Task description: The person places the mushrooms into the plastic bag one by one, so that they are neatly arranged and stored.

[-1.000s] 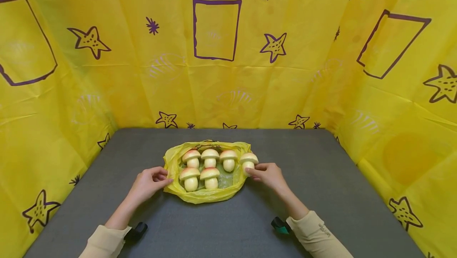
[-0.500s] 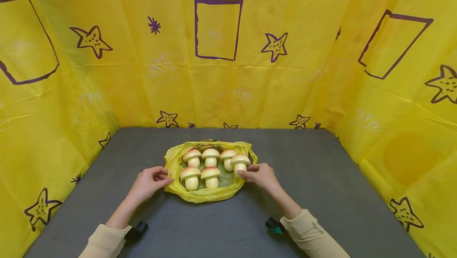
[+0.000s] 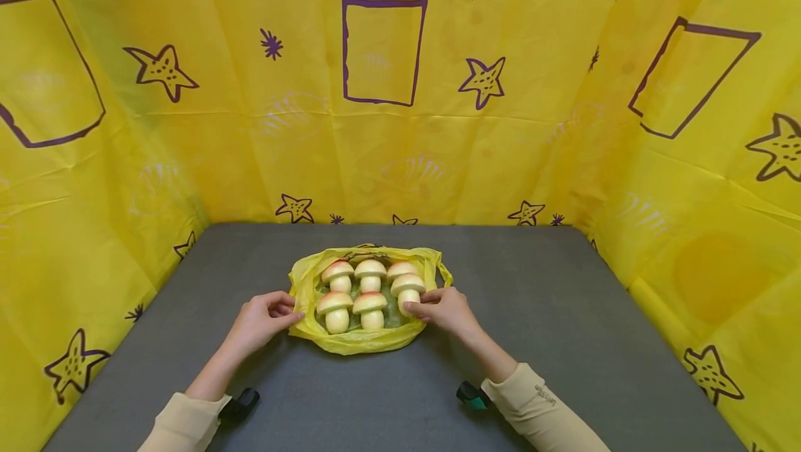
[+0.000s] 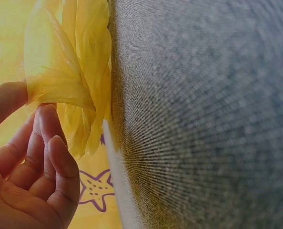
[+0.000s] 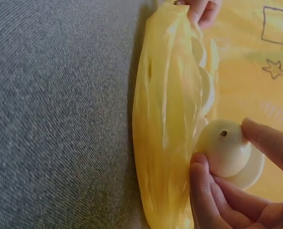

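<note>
A yellow plastic bag (image 3: 350, 345) lies open on the dark grey table, with several toy mushrooms inside, cream-stemmed with reddish caps. My left hand (image 3: 263, 320) pinches the bag's left rim between thumb and fingers; the left wrist view shows the thin film (image 4: 60, 81) caught there. Held by its stem in my right hand (image 3: 447, 309) is another mushroom (image 3: 408, 285), upright over the bag's right part. It partly hides the mushroom (image 3: 400, 269) behind it. In the right wrist view, the held mushroom's stem end (image 5: 225, 148) shows a small dark hole, with thumb and fingers around it.
Yellow cloth walls (image 3: 388, 160) with purple stars and shapes enclose the table (image 3: 532, 285) at the back and sides. Dark straps with small devices sit near both wrists, below the beige sleeves (image 3: 519, 396).
My right hand has carried its mushroom leftward from the bag's right edge to over the inside, in front of the back-right mushroom. My left hand stays on the rim.
</note>
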The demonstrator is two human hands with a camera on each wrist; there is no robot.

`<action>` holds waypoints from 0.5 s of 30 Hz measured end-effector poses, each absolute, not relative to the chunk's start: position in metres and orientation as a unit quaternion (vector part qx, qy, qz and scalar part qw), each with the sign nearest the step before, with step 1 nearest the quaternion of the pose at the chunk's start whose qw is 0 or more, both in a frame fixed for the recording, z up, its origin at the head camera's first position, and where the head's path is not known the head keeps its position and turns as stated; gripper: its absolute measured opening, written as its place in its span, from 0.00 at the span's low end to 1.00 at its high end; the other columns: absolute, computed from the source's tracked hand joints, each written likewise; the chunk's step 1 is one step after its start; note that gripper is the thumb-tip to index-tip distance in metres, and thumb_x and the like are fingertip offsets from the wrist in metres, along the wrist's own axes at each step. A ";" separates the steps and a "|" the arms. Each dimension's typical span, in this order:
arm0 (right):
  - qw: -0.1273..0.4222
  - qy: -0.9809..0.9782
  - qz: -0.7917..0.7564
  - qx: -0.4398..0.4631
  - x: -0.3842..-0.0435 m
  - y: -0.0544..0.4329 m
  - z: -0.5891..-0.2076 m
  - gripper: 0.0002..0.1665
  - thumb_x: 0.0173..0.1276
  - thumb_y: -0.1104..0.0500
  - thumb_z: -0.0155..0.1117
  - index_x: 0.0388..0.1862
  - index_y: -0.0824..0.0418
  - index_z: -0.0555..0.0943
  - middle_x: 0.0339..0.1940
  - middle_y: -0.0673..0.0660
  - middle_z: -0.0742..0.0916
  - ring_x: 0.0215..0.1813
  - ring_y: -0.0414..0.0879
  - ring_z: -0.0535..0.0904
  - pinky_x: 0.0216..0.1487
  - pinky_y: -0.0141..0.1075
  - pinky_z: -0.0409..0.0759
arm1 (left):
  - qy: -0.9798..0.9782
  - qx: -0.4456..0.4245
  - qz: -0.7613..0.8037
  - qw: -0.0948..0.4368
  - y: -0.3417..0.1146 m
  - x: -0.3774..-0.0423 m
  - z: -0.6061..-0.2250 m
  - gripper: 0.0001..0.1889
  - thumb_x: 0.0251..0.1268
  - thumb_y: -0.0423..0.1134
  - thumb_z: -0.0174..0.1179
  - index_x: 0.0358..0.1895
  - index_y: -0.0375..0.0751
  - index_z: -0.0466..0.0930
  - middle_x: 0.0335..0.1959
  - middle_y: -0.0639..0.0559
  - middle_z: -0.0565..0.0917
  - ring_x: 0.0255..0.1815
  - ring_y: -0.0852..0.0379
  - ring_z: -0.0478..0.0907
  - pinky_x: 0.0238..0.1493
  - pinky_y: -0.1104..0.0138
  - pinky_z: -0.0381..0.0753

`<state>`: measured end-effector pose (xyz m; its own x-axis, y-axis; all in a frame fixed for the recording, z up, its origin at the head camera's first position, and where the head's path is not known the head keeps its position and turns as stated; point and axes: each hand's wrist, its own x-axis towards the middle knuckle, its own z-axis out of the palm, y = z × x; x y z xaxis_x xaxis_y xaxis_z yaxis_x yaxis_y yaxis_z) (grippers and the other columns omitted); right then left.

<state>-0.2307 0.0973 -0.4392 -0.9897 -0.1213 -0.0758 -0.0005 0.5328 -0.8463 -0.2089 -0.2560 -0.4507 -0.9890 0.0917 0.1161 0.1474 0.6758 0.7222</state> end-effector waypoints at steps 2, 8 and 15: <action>0.067 0.876 -0.476 -0.042 -0.230 0.097 -0.440 0.22 0.52 0.44 0.74 0.33 0.61 0.86 0.25 0.52 0.87 0.26 0.40 0.81 0.29 0.31 0.77 | -0.916 -0.065 -0.395 0.038 -0.256 -0.210 -0.451 0.17 0.53 0.46 0.70 0.40 0.38 0.81 0.30 0.51 0.83 0.28 0.61 0.76 0.27 0.71 0.74; 0.076 0.876 -0.471 -0.067 -0.227 0.098 -0.444 0.21 0.53 0.43 0.73 0.29 0.60 0.86 0.23 0.53 0.87 0.27 0.43 0.82 0.28 0.32 0.76 | -0.918 -0.067 -0.389 0.043 -0.255 -0.209 -0.451 0.16 0.53 0.46 0.70 0.39 0.38 0.81 0.29 0.51 0.83 0.27 0.62 0.76 0.26 0.70 0.73; 0.072 0.878 -0.465 -0.084 -0.226 0.098 -0.449 0.20 0.53 0.45 0.74 0.29 0.61 0.87 0.21 0.52 0.87 0.26 0.46 0.83 0.26 0.32 0.76 | -0.917 -0.068 -0.390 0.043 -0.254 -0.209 -0.451 0.17 0.53 0.46 0.70 0.39 0.38 0.81 0.30 0.51 0.83 0.27 0.62 0.76 0.27 0.70 0.73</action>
<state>-0.2257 0.0976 -0.4494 -0.9758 -0.2134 -0.0482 -0.0800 0.5532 -0.8292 -0.2087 -0.2543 -0.4509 -0.9870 0.0912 0.1322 0.1585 0.6862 0.7099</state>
